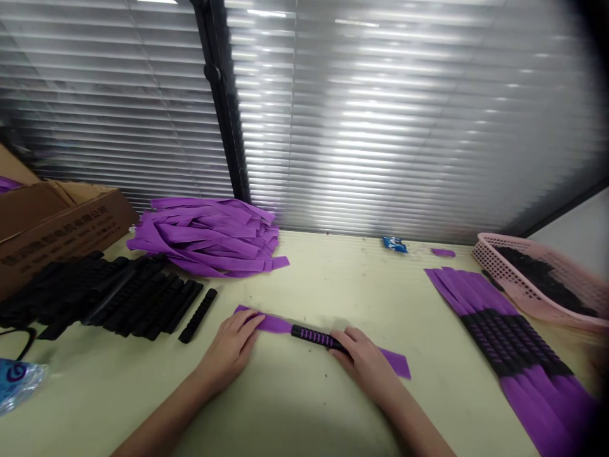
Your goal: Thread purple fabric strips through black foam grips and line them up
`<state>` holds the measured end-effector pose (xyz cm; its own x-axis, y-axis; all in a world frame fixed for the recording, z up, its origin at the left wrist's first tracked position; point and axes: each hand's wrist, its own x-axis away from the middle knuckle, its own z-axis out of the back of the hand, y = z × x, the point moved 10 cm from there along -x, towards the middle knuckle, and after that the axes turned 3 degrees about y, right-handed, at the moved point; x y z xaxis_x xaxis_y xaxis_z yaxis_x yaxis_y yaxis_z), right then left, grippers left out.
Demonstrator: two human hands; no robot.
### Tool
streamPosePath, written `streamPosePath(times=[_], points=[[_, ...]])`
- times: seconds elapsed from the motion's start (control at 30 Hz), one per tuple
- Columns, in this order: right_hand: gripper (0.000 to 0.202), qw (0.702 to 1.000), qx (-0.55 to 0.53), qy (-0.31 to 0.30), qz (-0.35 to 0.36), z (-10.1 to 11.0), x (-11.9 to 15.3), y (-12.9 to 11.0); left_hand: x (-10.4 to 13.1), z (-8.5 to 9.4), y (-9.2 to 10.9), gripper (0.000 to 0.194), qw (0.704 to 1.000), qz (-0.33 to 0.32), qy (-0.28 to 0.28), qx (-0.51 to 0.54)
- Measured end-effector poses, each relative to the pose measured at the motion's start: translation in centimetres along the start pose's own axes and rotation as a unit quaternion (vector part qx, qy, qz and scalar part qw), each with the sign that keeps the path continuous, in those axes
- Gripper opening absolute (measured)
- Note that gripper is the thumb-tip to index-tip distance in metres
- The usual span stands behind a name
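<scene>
A purple strap (275, 324) lies across the middle of the table, threaded through a black ribbed sleeve (311, 336), with purple showing in its slots. The fingers of my left hand (234, 343) are closed on the strap's left end. My right hand (364, 362) grips the right end of the sleeve, and the strap's other end sticks out beyond it. Left of my left hand lies a single black sleeve (198, 316), beside a pile of black sleeves (137, 301).
Purple straps (209, 235) are heaped at the back left by a cardboard box (71, 222). Assembled straps (514, 343) lie at the right near a pink basket (533, 298). A blue packet (394, 244) is at the back; a plastic bag (19, 384) sits far left.
</scene>
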<state>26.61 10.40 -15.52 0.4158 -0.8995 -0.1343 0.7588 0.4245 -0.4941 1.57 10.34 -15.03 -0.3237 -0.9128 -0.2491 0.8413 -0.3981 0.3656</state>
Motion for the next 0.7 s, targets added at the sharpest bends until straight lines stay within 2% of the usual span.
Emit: streamPosePath(times=[0.1, 0.2, 0.3, 0.33, 0.43, 0.53, 0.6, 0.7], points=[[0.025, 0.999, 0.023, 0.03, -0.039, 2.6, 0.5, 2.8, 0.2, 0.2, -0.1, 0.04, 1.0, -0.003, 0.014, -0.002], [0.032, 0.982, 0.097, 0.088, -0.137, 7.5, 2.9, 8.7, 0.3, 0.3, -0.1, 0.039, 1.0, -0.009, 0.019, -0.006], [0.042, 0.943, 0.174, 0.147, -0.244, 13.1, 7.3, 14.5, 0.4, 0.2, -0.2, 0.038, 1.0, -0.016, 0.021, -0.017], [0.046, 0.92, 0.199, 0.178, -0.289, 15.1, 9.2, 16.1, 0.4, 0.2, -0.2, 0.038, 0.999, -0.019, 0.026, -0.021], [0.055, 0.86, 0.225, 0.22, -0.402, 18.6, 14.0, 19.2, 0.3, 0.0, -0.4, 0.038, 0.999, -0.025, 0.035, -0.029], [0.053, 0.836, 0.215, 0.236, -0.446, 19.6, 16.2, 20.1, 0.2, -0.2, -0.6, 0.038, 0.998, -0.03, 0.04, -0.034], [0.052, 0.838, 0.21, 0.235, -0.446, 19.2, 16.1, 20.1, 0.3, -0.3, -0.6, 0.038, 0.998, -0.034, 0.043, -0.035], [0.053, 0.853, 0.215, 0.201, -0.43, 17.6, 14.6, 20.2, 0.3, -0.5, -0.8, 0.038, 0.998, -0.034, 0.042, -0.036]])
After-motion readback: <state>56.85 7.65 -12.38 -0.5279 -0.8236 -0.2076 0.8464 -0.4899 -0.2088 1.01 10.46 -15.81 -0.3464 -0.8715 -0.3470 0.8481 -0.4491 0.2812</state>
